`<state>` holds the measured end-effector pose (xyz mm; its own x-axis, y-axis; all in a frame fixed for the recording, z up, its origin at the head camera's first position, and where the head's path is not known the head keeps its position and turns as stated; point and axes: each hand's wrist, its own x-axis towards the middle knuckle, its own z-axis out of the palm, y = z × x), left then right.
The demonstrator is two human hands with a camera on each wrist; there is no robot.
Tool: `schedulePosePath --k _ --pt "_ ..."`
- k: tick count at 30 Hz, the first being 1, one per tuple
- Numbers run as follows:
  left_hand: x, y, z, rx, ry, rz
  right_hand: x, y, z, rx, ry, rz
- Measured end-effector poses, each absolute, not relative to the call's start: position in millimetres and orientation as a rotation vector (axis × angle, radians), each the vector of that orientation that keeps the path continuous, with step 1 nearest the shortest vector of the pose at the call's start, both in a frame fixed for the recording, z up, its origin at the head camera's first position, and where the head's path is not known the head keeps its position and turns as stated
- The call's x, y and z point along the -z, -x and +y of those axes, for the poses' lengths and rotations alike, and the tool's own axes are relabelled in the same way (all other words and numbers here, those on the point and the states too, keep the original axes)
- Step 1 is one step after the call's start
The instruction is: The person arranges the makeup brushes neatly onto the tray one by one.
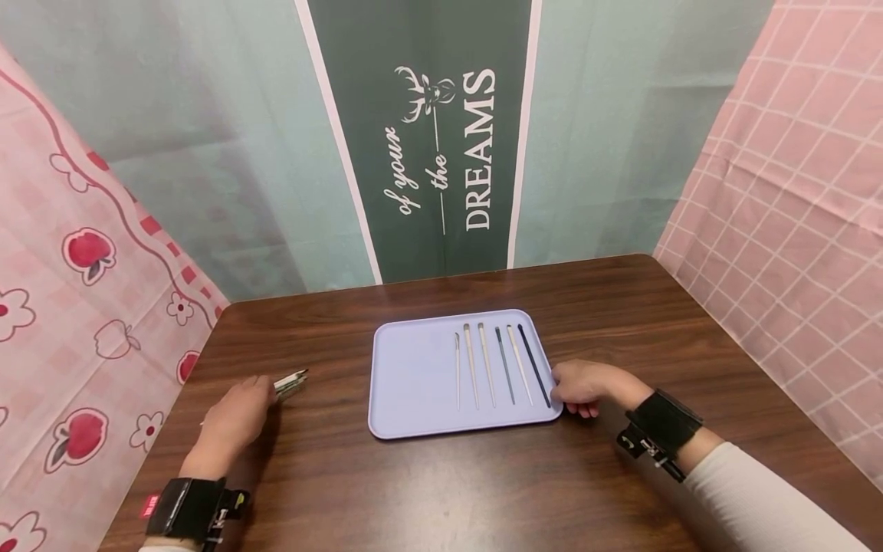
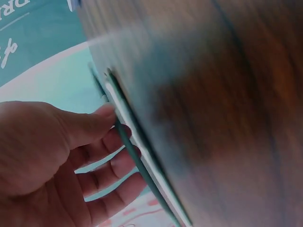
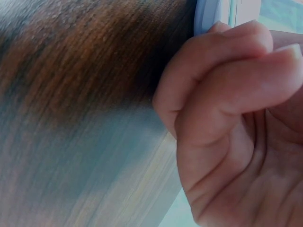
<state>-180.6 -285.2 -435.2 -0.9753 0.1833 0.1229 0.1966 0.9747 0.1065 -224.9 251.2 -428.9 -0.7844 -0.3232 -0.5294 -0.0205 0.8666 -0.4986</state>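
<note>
My left hand (image 1: 237, 414) is low over the table at the left and pinches a small bunch of slim brushes (image 1: 290, 382). In the left wrist view the thumb lies against a green brush handle (image 2: 147, 177), beside a pale one and another dark green one. A lilac tray (image 1: 414, 383) lies at the middle of the table. Several thin brushes (image 1: 507, 366) with white, grey-green and black handles lie side by side on its right half. My right hand (image 1: 582, 385) grips the tray's right rim near its front corner, its outer fingers (image 3: 213, 94) curled.
The brown wood-grain table (image 1: 428, 491) is backed by a green curtain (image 1: 441, 253) with white lettering. Pink patterned cloth (image 1: 96, 345) hangs along the left side and pink checked cloth (image 1: 793, 230) along the right. A black band (image 1: 665, 429) wraps the right wrist.
</note>
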Motion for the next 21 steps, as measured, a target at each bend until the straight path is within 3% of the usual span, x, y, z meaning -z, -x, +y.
schedulePosePath --k 21 --pt "430 187 -243 0.311 0.171 -2.893 427 224 248 0.635 0.243 2.408"
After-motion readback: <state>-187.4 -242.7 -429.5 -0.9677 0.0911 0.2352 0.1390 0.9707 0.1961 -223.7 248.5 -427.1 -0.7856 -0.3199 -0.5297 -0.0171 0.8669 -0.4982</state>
